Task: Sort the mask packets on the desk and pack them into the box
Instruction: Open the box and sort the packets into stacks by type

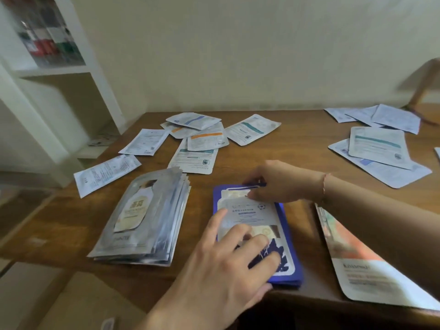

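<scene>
- The surface (pixel 297 148) is brown wood with a visible grain, its near edge running along the bottom of the frame.
- Low and centre lies a stack of blue mask packets (pixel 289 236), flat glossy rectangles with rounded corners; the top one carries a pale label and a dark blue splash print.
- The left hand (pixel 228 263) rests on the near end of that blue stack, fingers fairly straight and spread, pressing flat on the top packet.
- The right hand (pixel 273 184) reaches in from the right edge of the frame and pinches the far end of the top packet between curled fingers and thumb (a thin cord circles the wrist).
- Just left of it sits a stack of silver foil packets (pixel 147 217), shiny and slightly fanned, the top one showing a cream bottle-shaped panel.
- Toward upper centre, loose white packets (pixel 197 136) lie scattered and overlapping, matte, with orange, teal or blue stripes.
- At upper right more white packets (pixel 378 148) lie overlapping, one with a teal band.
- At lower right a larger white-and-orange packet (pixel 357 265) lies partly under the right forearm.
- A brown cardboard box (pixel 78 303) shows at lower left, below the surface's edge.
- White shelves (pixel 71 70) fill the upper left; their contents are blurred.
</scene>
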Tool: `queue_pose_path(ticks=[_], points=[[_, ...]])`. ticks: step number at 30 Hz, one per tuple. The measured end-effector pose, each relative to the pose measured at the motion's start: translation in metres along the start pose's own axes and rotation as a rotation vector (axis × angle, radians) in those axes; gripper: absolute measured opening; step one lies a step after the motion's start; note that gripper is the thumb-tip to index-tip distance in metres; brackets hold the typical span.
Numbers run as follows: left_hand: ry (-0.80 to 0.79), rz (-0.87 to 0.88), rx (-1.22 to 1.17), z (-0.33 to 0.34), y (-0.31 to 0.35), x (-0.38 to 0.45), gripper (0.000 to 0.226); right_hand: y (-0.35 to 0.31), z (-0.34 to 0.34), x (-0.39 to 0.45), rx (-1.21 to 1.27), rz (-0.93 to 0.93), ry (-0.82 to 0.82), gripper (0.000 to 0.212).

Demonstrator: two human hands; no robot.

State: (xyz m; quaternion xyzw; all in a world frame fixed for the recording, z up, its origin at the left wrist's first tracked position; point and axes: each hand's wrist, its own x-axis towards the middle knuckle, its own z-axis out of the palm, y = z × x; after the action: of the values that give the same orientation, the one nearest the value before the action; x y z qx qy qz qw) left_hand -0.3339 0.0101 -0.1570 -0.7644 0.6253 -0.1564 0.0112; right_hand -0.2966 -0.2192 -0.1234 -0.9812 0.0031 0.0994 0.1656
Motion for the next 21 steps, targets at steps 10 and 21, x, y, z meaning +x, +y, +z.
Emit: queue_pose_path(ticks=[10, 21], points=[[-0.073, -0.127, 0.042, -0.009, -0.025, -0.05, 0.044, -0.049, 0.017, 0.044, 0.029, -0.08, 0.04, 0.038], [-0.197, 0.117, 0.06, -0.004, -0.027, -0.029, 0.063, -0.033, 0.016, 0.032, 0.171, -0.084, 0.096, 0.034]])
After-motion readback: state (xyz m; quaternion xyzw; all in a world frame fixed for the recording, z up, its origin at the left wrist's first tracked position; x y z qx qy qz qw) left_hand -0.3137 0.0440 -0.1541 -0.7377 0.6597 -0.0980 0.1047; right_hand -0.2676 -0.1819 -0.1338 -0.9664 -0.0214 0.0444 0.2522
